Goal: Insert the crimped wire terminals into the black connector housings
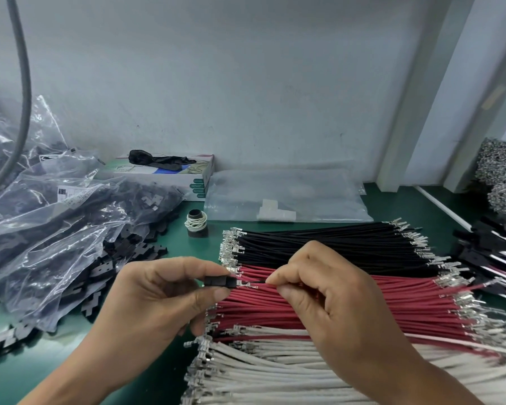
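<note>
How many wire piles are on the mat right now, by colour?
Black wire pile: 1
Red wire pile: 1
White wire pile: 1
Total: 3 piles, side by side on the green mat.

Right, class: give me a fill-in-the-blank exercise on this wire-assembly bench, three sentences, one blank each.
1. The left hand holds a black connector housing between thumb and ____.
2. The right hand pinches a ____ wire whose terminal points at the housing.
3. Between the black wires and white wires lie the ____ wires.

Missing words: fingers; black; red
</note>
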`<state>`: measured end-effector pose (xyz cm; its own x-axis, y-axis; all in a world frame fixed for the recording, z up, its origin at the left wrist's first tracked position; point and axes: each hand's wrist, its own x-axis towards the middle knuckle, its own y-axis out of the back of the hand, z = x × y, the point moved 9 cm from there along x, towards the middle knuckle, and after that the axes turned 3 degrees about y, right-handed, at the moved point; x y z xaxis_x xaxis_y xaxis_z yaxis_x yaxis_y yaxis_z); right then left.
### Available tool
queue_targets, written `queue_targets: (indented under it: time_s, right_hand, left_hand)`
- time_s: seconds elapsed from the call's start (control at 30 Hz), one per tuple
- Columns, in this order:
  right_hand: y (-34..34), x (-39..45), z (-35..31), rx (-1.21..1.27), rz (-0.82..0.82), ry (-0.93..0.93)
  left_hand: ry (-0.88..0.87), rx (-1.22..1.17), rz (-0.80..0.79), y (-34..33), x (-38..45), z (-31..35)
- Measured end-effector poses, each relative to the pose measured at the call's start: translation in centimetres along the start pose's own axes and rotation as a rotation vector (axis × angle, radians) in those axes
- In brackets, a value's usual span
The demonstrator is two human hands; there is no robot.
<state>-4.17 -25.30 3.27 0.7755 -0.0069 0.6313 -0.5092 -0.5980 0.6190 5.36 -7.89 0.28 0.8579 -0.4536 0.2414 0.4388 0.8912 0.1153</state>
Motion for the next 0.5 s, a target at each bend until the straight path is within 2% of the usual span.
queue_targets:
  time_s: [0.17, 0.33, 0.5]
  right_hand:
    - [0.5, -0.1, -2.1, -0.231, 0.097, 0.199]
    - [0.0, -0.2, -1.0, -0.085, 0.072, 0.106]
    - [-0.8, -0.5, -2.3, -0.189, 0.067, 0.204]
  left_hand:
    - [0.027, -0.007, -0.022, -0.2, -0.1, -0.1]
    - [0.050, -0.026, -0.031, -0.2, -0.1, -0.5]
    - [0.061, 0.008, -0.042, -0.5, -0.2, -1.0]
